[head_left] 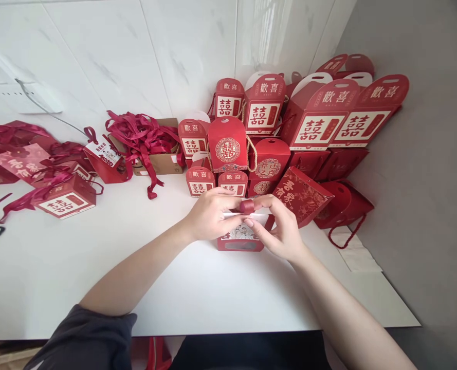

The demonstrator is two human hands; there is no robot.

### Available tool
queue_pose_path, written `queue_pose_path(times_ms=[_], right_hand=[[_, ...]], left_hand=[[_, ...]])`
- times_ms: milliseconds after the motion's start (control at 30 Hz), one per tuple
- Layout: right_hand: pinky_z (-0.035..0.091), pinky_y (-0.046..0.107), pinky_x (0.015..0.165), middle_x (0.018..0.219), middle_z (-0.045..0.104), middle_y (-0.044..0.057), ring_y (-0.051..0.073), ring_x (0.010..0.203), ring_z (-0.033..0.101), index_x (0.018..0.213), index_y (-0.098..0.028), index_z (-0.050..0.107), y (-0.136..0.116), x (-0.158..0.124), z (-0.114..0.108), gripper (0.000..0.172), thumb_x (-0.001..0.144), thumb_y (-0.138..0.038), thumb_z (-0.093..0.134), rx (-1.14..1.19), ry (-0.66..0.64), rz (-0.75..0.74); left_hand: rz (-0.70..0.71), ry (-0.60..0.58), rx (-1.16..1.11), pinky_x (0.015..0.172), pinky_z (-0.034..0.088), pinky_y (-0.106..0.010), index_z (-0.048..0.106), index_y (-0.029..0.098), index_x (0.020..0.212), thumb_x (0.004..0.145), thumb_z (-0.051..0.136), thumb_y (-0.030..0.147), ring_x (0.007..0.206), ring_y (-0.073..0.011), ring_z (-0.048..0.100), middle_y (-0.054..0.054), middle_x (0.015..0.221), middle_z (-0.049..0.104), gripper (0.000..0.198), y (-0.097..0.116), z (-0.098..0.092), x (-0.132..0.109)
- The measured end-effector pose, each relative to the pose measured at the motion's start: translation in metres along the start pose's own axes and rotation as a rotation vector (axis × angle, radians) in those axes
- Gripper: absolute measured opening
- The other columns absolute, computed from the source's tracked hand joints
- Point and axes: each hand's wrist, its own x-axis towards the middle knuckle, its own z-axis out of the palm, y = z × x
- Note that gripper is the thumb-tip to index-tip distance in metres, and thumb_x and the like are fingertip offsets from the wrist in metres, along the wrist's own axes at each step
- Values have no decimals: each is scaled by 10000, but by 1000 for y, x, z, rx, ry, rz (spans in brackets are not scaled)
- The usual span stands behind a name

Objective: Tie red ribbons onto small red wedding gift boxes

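Nearly closed, the left hand (212, 213) and right hand (284, 228) pinch a ribbon loop (247, 206) over a red box (239, 245), on the surface (220, 293) well back from its front edge; light, even tension should keep the loop flat and the box uncreased.

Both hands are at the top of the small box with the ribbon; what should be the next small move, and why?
Probably the left hand and right hand should draw the ribbon gently snug: it bulges up between them, above the windowed box, so it does not look flat yet. Whether it is tied is hidden.
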Motion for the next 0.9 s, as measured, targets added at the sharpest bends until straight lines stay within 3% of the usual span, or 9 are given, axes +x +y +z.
queue_pose_path(times_ms=[100, 200, 533, 733, 900], right_hand=[[512, 395, 816, 1010, 631, 73, 234, 932, 616, 1014, -232, 567, 0, 1, 0, 79, 938, -248, 579, 32, 30, -15], [516, 388, 803, 986, 652, 71, 229, 911, 628, 1009, -231, 614, 2, 1, 0, 89, 961, -229, 538, 15, 52, 6], [520, 326, 692, 846, 675, 36, 193, 762, 640, 901, -215, 628, 5, -1, 3, 11, 901, -222, 637, -13, 143, 47], [528, 338, 736, 853, 674, 37, 192, 791, 639, 893, -212, 639, 5, 1, -1, 21, 913, -210, 635, -2, 118, 41], [479, 438, 954, 1164, 597, 84, 242, 1092, 578, 1091, -242, 675, 5, 2, -8, 178, 975, -238, 539, 63, -7, -12]], left_hand=[[-188, -25, -175, 709, 511, -273, 725, 158, 801, 805, 697, 339, 706, -161, 656, -29, 754, 726, 182, -6, 4, 0], [-307, -45, -305, 678, 507, -253, 735, 146, 882, 767, 736, 371, 751, -174, 669, -40, 809, 728, 253, -12, 7, 0], [-299, -35, -222, 561, 422, -213, 668, 128, 696, 754, 733, 420, 621, -125, 582, 4, 645, 637, 304, -12, 7, 0], [-287, -30, -239, 635, 470, -216, 688, 133, 772, 767, 730, 355, 709, -142, 638, -11, 740, 695, 226, -6, 5, 0], [-254, -10, -342, 816, 534, -265, 741, 149, 975, 796, 718, 319, 900, -192, 704, -47, 929, 755, 247, 1, 6, -2]])
